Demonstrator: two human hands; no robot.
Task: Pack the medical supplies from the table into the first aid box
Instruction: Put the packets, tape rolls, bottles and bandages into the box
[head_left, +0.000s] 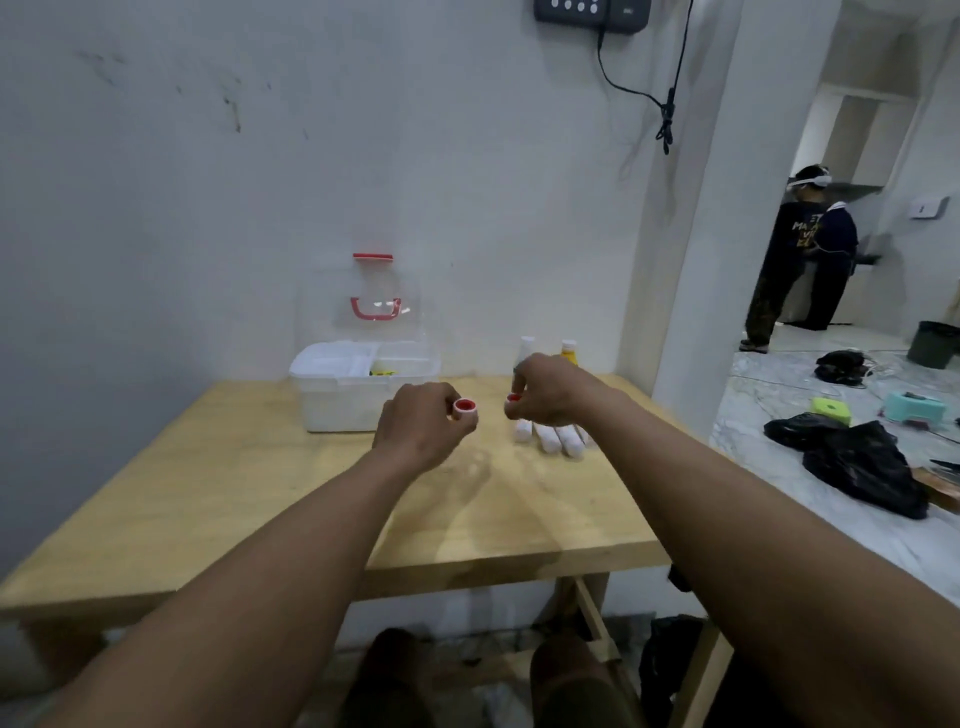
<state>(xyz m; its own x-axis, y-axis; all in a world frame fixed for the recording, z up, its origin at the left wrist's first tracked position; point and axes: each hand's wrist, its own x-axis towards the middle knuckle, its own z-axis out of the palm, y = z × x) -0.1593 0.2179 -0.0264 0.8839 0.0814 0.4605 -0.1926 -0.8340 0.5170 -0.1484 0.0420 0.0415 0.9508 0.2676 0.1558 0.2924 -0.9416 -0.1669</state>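
A wooden table (208, 493) stands against a pale wall. At its far middle sits the box (358, 389), white, with its clear lid (374, 296) raised against the wall. Just right of the box, three white rolls (550, 439) lie side by side; behind them, right of the box, stand a white bottle (525, 347) and a yellow bottle (569, 353). In front of the box, the left hand (421, 426) pinches a small red-cored tape roll (465, 408). Right of the box, the right hand (550, 389) pinches a second red-cored roll (513, 399) above the white rolls.

tape rolls (465, 408) in both hands
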